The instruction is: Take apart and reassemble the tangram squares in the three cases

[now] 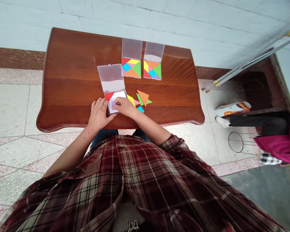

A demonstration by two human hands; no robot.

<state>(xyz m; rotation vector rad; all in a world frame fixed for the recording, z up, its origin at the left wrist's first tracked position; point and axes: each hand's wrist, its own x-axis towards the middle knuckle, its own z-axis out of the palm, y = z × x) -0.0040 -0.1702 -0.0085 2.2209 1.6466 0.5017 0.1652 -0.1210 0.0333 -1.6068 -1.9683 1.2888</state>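
Observation:
An open plastic case [111, 78] lies near the table's front edge, its clear lid tipped back. Inside it a red tangram piece [108, 95] fills the upper left corner on a white base [121, 94]. My left hand [98, 112] rests along the case's left and front sides, fingers stretched out. Over the case, my right hand [123, 106] pinches a purple tangram piece [113, 104], partly hidden by the fingers. To the right lie loose pieces: an orange triangle [143, 97] on top of green [139, 99], a yellow piece [130, 100], a pink piece [136, 102] and a blue piece [140, 109].
Two filled tangram cases [131, 68] [152, 70] stand open toward the back of the brown wooden table [70, 80]. Beyond the table's right end are a seated person's leg [253, 121], a white and orange bag [234, 108] and a wire stand [236, 142].

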